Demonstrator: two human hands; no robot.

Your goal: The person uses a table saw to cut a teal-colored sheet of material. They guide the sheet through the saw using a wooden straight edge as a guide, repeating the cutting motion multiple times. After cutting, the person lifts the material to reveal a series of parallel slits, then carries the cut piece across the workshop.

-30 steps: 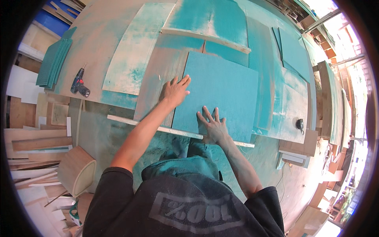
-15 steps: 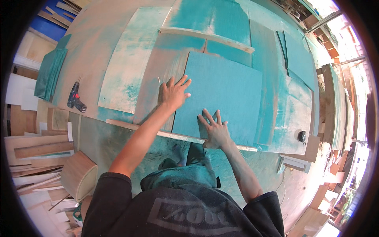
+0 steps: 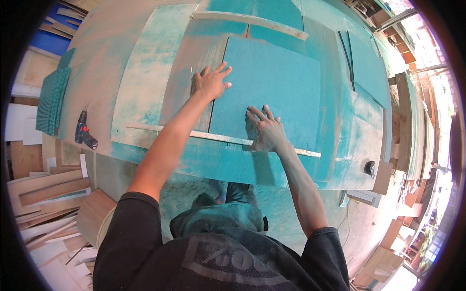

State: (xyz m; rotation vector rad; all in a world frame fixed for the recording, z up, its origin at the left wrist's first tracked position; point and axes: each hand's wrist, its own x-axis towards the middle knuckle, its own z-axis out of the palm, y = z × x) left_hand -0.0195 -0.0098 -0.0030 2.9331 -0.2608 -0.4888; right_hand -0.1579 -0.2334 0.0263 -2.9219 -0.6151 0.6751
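Note:
A flat teal board [image 3: 281, 77] lies on the teal-stained worktable [image 3: 141, 150]. My left hand [image 3: 211, 82] rests at its left edge, fingers spread, the fingertips over the board. Lower down, my right hand [image 3: 266, 131] is open with its fingers apart and the tips against the board's surface. Neither hand grips anything. A thin wooden strip [image 3: 223, 137] runs along the board's near edge, passing by my right wrist and left forearm. Beyond the board's far edge lies a second wooden strip [image 3: 247, 23].
A cordless drill [image 3: 84, 131] lies at the table's left, near a stack of teal panels [image 3: 52, 102]. More teal boards [image 3: 366, 68] lie at the right. A small round black object [image 3: 370, 168] sits at the near right corner. Wood offcuts [image 3: 48, 194] fill the floor at left.
The teal board and both wooden strips have slid away from me, with my hands on the board. The near strip, formerly at the table's front edge, now lies farther in.

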